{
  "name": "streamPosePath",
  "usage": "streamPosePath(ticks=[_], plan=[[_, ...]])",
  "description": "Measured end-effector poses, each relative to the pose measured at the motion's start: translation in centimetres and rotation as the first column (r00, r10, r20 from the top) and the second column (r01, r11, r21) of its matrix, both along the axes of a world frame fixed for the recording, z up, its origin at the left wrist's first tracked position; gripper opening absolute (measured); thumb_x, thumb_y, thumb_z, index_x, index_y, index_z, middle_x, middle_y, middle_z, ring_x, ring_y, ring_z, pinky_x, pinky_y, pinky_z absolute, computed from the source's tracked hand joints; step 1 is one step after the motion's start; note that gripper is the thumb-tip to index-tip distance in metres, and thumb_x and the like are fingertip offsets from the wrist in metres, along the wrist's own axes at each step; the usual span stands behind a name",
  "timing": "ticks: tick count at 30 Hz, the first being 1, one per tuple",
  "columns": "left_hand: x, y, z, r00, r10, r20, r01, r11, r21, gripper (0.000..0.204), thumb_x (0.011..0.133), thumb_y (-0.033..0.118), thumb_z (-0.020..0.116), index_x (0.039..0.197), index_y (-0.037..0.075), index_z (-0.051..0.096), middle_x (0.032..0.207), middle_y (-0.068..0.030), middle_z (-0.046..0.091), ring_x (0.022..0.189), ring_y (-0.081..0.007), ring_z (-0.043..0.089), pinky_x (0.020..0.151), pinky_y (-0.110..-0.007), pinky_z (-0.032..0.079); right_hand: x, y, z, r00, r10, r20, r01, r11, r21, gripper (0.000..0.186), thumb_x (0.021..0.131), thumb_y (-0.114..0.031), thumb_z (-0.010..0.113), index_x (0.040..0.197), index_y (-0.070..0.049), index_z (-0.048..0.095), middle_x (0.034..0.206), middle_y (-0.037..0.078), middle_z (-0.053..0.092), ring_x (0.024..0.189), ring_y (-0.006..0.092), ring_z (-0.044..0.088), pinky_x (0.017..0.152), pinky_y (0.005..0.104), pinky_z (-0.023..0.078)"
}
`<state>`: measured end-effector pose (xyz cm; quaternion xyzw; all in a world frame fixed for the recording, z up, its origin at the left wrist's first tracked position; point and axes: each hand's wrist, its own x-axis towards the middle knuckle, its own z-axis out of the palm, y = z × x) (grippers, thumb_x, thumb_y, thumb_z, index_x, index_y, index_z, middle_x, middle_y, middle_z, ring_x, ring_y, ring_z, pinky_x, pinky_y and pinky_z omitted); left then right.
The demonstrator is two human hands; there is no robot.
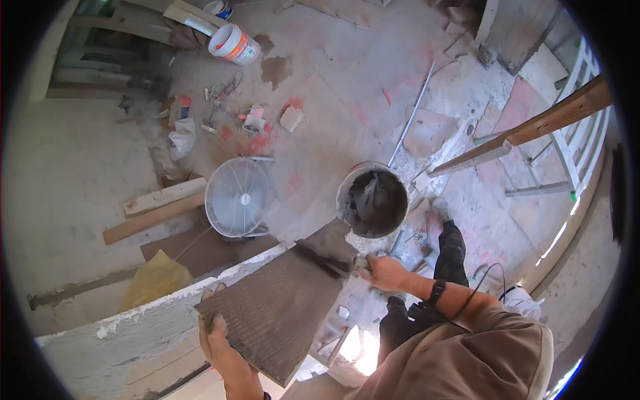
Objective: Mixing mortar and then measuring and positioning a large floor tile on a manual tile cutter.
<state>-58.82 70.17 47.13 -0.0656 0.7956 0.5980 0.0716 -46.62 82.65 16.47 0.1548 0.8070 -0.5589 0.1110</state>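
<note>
A flat rectangular tile (273,313) coated in grey mortar is tilted in front of me, with ridges across part of its coat. My left hand (223,350) grips its left edge, thumb on the coated face and the other fingers partly hidden behind. At its far right corner, my right hand (387,272) is closed around the handle of a trowel (319,259), whose blade lies against the coated face and is smeared with mortar. Just beyond my right hand stands a bucket (342,205) holding wet grey mortar (375,200).
A low rough wall (153,327) runs beside the tile. Past it are a round caged fan (238,198), wooden planks (157,207) and a yellow bag (157,280). A wooden beam (533,123) and white metal railing (567,160) stand right; a white bucket (233,45) lies far off.
</note>
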Motion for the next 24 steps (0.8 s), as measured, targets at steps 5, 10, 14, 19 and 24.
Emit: streamPosePath(ticks=[5,10,14,19,24], plan=[[0.4,-1.3,-0.4,1.000,-0.011,0.014,0.011,1.000,0.010,0.055,0.084,0.015,0.043,0.134,-0.006,0.037,0.132,-0.0198,0.047,0.121,-0.0295,0.046,0.102,-0.041,0.037,-2.0,-0.6,-12.4,0.984,0.010,0.179,-0.024,0.997,0.077,0.048,0.088,-0.044,0.052,0.095,0.003,0.055,0.079,0.024,0.064,0.078,0.0415,0.062,0.067,0.0507,0.049],[0.8,-3.7,-0.6,0.999,0.046,-0.003,-0.046,0.998,0.049,0.057,0.083,0.018,0.045,0.133,-0.008,0.036,0.131,-0.0220,0.047,0.120,-0.0316,0.046,0.102,-0.043,0.037,-1.9,1.1,-12.4,0.945,-0.137,0.296,0.146,0.989,-0.006,0.051,0.087,-0.047,0.053,0.079,0.004,0.061,0.085,0.027,0.063,0.083,0.0423,0.062,0.069,0.0491,0.049],[1.0,-5.7,-1.0,0.988,0.157,-0.003,-0.154,0.974,0.168,0.058,0.083,0.019,0.046,0.134,-0.008,0.035,0.131,-0.0219,0.047,0.120,-0.0321,0.046,0.103,-0.043,0.037,-1.9,1.6,-5.2,0.983,-0.002,0.185,0.044,0.974,-0.224,0.049,0.087,-0.044,0.055,0.086,0.005,0.059,0.085,0.030,0.060,0.082,0.0448,0.060,0.068,0.0477,0.046],[1.6,-7.5,-1.1,0.989,0.146,-0.013,-0.143,0.981,0.131,0.058,0.082,0.017,0.046,0.133,-0.008,0.036,0.129,-0.0213,0.049,0.120,-0.0319,0.045,0.104,-0.043,0.036,-3.5,-2.0,-11.2,0.982,0.189,-0.001,-0.189,0.981,0.041,0.034,0.089,-0.031,0.052,0.087,0.001,0.061,0.083,0.025,0.063,0.083,0.0427,0.061,0.070,0.0478,0.049],[1.2,-11.1,-1.8,0.999,0.032,0.024,-0.033,0.999,0.032,0.054,0.087,0.021,0.045,0.133,-0.006,0.038,0.130,-0.0198,0.048,0.121,-0.0297,0.046,0.104,-0.042,0.036,-3.3,1.7,-22.7,0.954,0.265,0.138,-0.296,0.898,0.326,0.026,0.089,-0.021,0.044,0.090,-0.002,0.062,0.075,0.021,0.063,0.078,0.0395,0.063,0.064,0.0502,0.050]])
